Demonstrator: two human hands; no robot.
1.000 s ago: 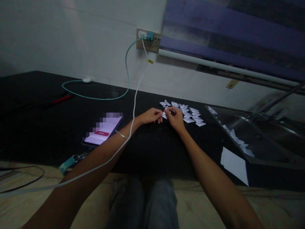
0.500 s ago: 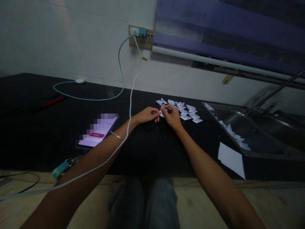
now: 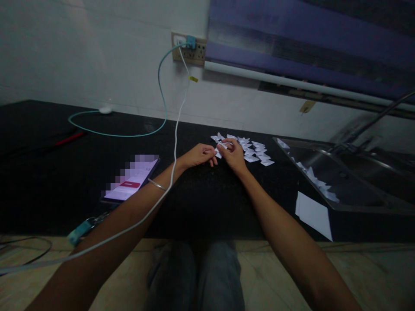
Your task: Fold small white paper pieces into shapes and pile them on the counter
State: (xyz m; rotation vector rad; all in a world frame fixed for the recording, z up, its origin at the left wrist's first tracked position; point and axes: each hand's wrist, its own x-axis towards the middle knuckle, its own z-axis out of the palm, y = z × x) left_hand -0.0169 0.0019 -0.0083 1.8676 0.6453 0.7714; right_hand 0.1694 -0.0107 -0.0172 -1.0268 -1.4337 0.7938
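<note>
Between my hands, just above the black countertop (image 3: 201, 207), is a small folded piece of white paper (image 3: 220, 149). My left hand (image 3: 202, 155) pinches its left side between thumb and fingers. On the other side my right hand (image 3: 234, 156) grips the same paper, with the fingers curled over it. Part of the paper is hidden by the fingers. Right behind my right hand lie several folded white paper pieces (image 3: 251, 151) in rows, with pointed ends.
A stack of white paper sheets (image 3: 314, 216) lies by the steel sink (image 3: 350, 181) on the right. At left are a lit phone (image 3: 129, 183), a teal key fob (image 3: 79, 232) and a red object (image 3: 69, 138). A white cable (image 3: 176, 142) crosses over my left forearm.
The folded paper has turned between my fingers and more of it shows. My right fingers have spread a little around it. The view has shifted slightly.
</note>
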